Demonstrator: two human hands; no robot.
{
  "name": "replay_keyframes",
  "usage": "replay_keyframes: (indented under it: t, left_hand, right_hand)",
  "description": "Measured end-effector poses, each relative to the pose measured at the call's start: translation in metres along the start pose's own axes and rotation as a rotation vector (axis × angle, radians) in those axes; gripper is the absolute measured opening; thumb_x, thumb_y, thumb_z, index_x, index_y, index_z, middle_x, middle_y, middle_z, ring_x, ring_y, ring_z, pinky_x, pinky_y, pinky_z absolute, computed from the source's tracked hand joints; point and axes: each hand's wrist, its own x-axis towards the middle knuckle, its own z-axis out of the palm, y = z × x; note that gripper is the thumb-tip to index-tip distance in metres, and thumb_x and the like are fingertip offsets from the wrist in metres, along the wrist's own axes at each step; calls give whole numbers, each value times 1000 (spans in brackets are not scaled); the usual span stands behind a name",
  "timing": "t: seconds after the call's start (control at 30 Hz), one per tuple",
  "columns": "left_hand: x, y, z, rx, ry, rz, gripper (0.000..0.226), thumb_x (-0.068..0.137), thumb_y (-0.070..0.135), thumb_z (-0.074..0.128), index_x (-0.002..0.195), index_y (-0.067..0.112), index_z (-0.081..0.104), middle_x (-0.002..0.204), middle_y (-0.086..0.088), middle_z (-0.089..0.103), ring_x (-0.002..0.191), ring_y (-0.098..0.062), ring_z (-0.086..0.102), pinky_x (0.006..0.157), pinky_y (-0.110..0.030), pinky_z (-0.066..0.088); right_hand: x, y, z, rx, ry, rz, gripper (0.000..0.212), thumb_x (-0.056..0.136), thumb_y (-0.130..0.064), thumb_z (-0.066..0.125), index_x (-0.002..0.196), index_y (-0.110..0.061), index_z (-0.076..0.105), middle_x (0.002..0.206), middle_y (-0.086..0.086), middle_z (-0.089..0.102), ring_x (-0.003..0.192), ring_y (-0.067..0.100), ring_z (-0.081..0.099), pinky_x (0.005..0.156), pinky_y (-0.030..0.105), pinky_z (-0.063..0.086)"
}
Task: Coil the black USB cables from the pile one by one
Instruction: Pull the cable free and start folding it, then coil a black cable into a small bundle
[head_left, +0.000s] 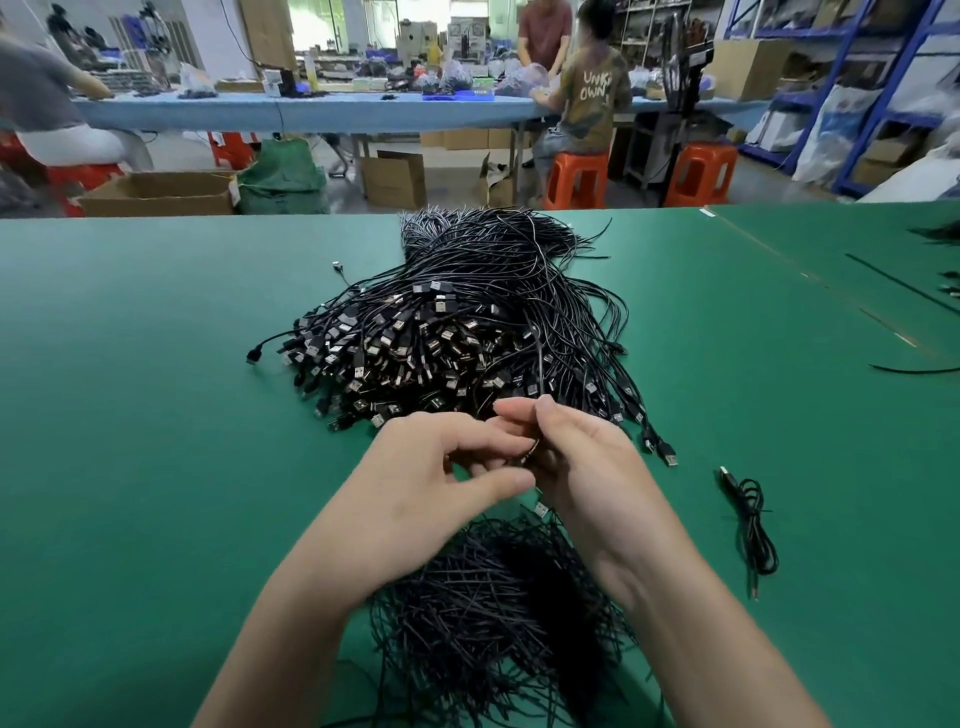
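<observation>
A big pile of black USB cables (457, 332) lies on the green table (156, 415), plugs toward me. My left hand (441, 467) and my right hand (576, 462) meet just in front of the pile. Both pinch one black cable (540, 364) that rises from my fingers up over the pile. Its plug end is mostly hidden between my fingers. Below my wrists lies a heap of thin black ties (493, 613). One coiled cable (753, 519) rests on the table to the right.
Loose black cables (914, 369) lie at the table's far right edge. Beyond the table are cardboard boxes (156, 192), orange stools (576, 179), a blue worktable (311, 111) with seated and standing people, and blue shelving (857, 78) on the right.
</observation>
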Motion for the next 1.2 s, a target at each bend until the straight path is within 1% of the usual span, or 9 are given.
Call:
replay_keyframes:
  t: [0.13, 0.27, 0.43, 0.53, 0.67, 0.77, 0.87, 1.0, 1.2]
  left_hand:
    - [0, -8, -9, 122, -53, 73, 20, 87, 42, 75, 107, 42, 79, 96, 20, 72, 97, 1, 66, 83, -10, 46]
    - [6, -19, -22, 196, 177, 85, 12, 91, 44, 62, 85, 40, 72, 94, 24, 68, 93, 0, 63, 72, -8, 41]
    - [14, -24, -18, 269, 171, 312, 48, 102, 7, 56, 142, 34, 59, 141, 24, 54, 133, 0, 50, 109, -17, 38]
    - [21, -23, -12, 285, 128, 396, 55, 101, -1, 54, 148, 27, 55, 156, 16, 46, 147, -6, 39, 122, -28, 30]
    - [19, -21, -11, 125, 114, 481, 26, 104, 4, 54, 117, 21, 69, 129, 7, 68, 134, -11, 55, 112, -32, 42]
    - [14, -15, -15, 116, 148, 507, 20, 104, 10, 55, 106, 19, 73, 97, 5, 67, 98, -15, 66, 86, -24, 47]
    - [12, -7, -20, 144, 219, 556, 21, 103, 17, 58, 110, 25, 76, 84, 0, 57, 82, -17, 58, 73, -21, 44]
    - [12, -4, -22, 174, 237, 649, 25, 104, 25, 57, 125, 30, 69, 84, 3, 50, 78, -15, 53, 72, -16, 39]
    - [15, -19, -10, 166, 45, 439, 32, 109, 31, 47, 134, 42, 63, 96, 11, 68, 90, -17, 64, 79, -30, 50]
  right_hand:
    - [7, 0, 0, 27, -25, -19, 31, 109, -16, 41, 117, -14, 71, 99, 8, 78, 87, 20, 72, 86, 37, 59]
    - [10, -5, -1, 106, -46, -38, 31, 108, -5, 38, 120, -7, 67, 75, 3, 66, 65, 12, 60, 61, 23, 53]
    - [10, -14, 3, 142, -151, 59, 29, 101, -16, 38, 86, -12, 62, 54, -8, 24, 47, 10, 19, 47, 26, 14]
    - [2, -21, 9, 39, -397, 59, 46, 105, -39, 41, 67, -20, 58, 52, -8, 20, 47, 13, 16, 49, 31, 10]
    - [-12, -34, 11, 14, -695, 43, 49, 107, -31, 38, 66, -17, 61, 50, -6, 26, 44, 13, 23, 44, 25, 21]
    - [-14, -39, 8, 113, -767, 102, 42, 105, -19, 36, 85, -7, 71, 54, -1, 39, 48, 13, 36, 48, 24, 33]
    - [-14, -42, 7, 245, -841, 188, 37, 99, -20, 37, 92, -2, 69, 53, -2, 30, 48, 11, 23, 45, 25, 18]
    - [-18, -45, 3, 308, -935, 187, 43, 104, -29, 38, 84, -6, 67, 51, -8, 20, 46, 8, 12, 40, 24, 9]
    - [-22, -62, -8, 444, -756, -157, 32, 105, -24, 46, 112, -2, 68, 59, -7, 38, 53, 5, 28, 40, 14, 26]
